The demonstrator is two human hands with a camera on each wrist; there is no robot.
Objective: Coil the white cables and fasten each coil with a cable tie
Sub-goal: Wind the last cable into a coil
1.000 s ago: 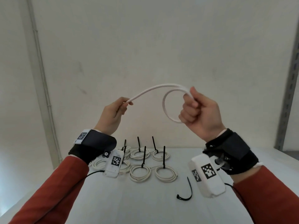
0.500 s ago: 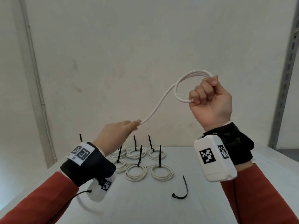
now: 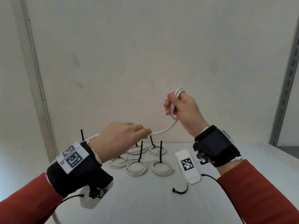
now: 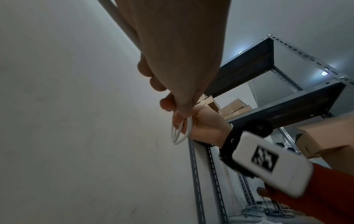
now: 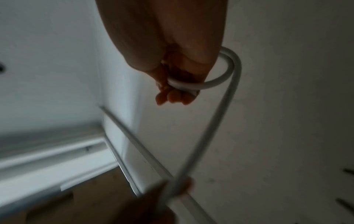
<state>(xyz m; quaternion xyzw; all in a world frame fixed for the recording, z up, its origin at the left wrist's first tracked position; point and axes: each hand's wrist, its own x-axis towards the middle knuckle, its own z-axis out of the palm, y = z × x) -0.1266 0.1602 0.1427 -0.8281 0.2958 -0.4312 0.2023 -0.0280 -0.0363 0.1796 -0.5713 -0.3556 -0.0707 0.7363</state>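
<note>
Red sleeves (image 3: 24, 199) are covering both my forearms, and black straps (image 3: 215, 147) are wrapping my wrists. My left hand (image 3: 118, 141) is hovering low over the table, thumb and fingers pinching the white cable (image 3: 163, 130). The cable's loose length is trailing back past that wrist and curving down out of sight. My right hand (image 3: 184, 110) is raised higher and to the right, well apart from the left. Its fingers are curling round a small coil of a few turns of the same cable, and the free run is sagging between the two hands. Below them, one loose black cable tie (image 3: 180, 191) is lying curved on the white table (image 3: 145, 207), right of the middle and nearer the near edge. Beyond it, finished coils (image 3: 136, 173) are lying in rows toward the far edge, each with a black tie standing up from it. A pale wall (image 3: 145, 46) is rising behind the far edge, and a grey shelf upright (image 3: 284, 88) is standing at the right
</note>
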